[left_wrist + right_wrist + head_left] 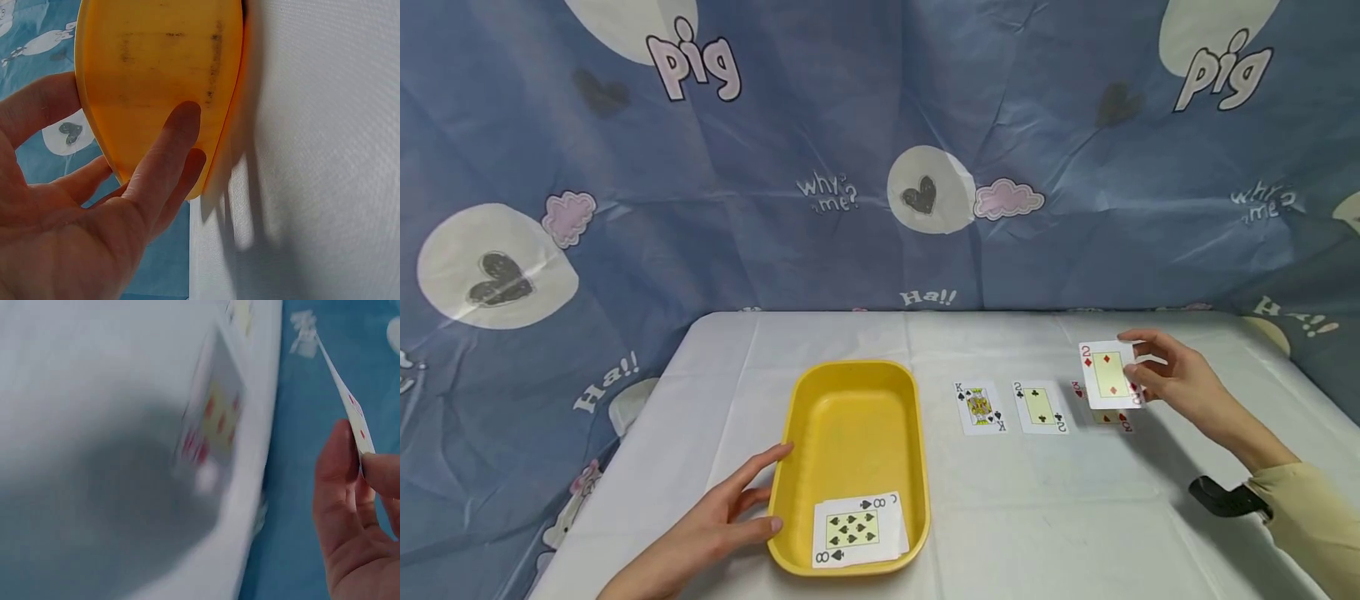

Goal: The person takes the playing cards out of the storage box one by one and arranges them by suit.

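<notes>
My right hand (1187, 383) pinches a two of diamonds (1110, 375) between thumb and fingers, face toward the head camera. In the right wrist view the held card (351, 409) is nearly edge-on. It hangs over a red-suited card (1108, 419) on the table, covering most of it. To its left lie a two of clubs (1040, 408) and a king of spades (981, 408), both face up. My left hand (715, 517) rests its spread fingers and thumb against the left side of a yellow tray (852, 375). Inside the tray's near end is a small stack topped by an eight of spades (853, 531).
A white cloth covers the table (1045, 517). Behind it hangs a blue printed curtain (820, 125). A dark band (1228, 497) is on the right wrist, below a pale yellow sleeve (1307, 517).
</notes>
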Demonstrator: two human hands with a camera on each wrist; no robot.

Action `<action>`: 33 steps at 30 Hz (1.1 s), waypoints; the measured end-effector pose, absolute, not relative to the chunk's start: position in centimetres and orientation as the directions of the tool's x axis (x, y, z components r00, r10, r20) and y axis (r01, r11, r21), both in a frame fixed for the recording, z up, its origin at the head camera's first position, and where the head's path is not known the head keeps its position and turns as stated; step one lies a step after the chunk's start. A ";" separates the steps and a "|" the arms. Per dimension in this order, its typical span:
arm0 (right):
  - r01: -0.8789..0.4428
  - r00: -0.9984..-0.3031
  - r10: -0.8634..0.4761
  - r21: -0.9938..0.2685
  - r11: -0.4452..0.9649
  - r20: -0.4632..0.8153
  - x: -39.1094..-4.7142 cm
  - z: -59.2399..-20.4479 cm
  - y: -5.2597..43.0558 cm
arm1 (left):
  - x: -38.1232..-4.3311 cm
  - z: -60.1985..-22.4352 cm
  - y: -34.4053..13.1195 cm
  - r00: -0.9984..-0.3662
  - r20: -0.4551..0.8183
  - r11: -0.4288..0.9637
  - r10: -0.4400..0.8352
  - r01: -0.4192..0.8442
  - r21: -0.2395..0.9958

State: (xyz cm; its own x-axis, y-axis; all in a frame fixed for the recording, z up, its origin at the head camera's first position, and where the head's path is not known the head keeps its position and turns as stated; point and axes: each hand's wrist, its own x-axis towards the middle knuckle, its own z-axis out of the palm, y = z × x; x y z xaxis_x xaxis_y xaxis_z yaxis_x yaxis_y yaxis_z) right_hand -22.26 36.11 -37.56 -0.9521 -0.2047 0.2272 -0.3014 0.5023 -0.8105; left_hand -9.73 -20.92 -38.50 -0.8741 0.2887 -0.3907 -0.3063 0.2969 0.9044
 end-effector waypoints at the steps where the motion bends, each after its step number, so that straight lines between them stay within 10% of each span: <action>1: -0.296 -0.954 -0.198 -0.799 0.524 0.223 -22.3 -37.7 36.8 | -9.7 -38.5 -21.0 -0.874 -0.389 0.294 0.290 -0.306 0.906; 21: -0.216 -0.976 -0.184 -0.452 0.865 0.114 -23.5 -40.5 42.8 | -9.8 -38.5 -20.9 -0.869 -0.405 0.289 0.285 -0.325 0.900; 33: -0.329 -0.940 -0.217 -0.519 0.789 0.265 -22.8 -39.2 40.0 | -9.8 -38.4 -20.8 -0.870 -0.398 0.286 0.289 -0.319 0.904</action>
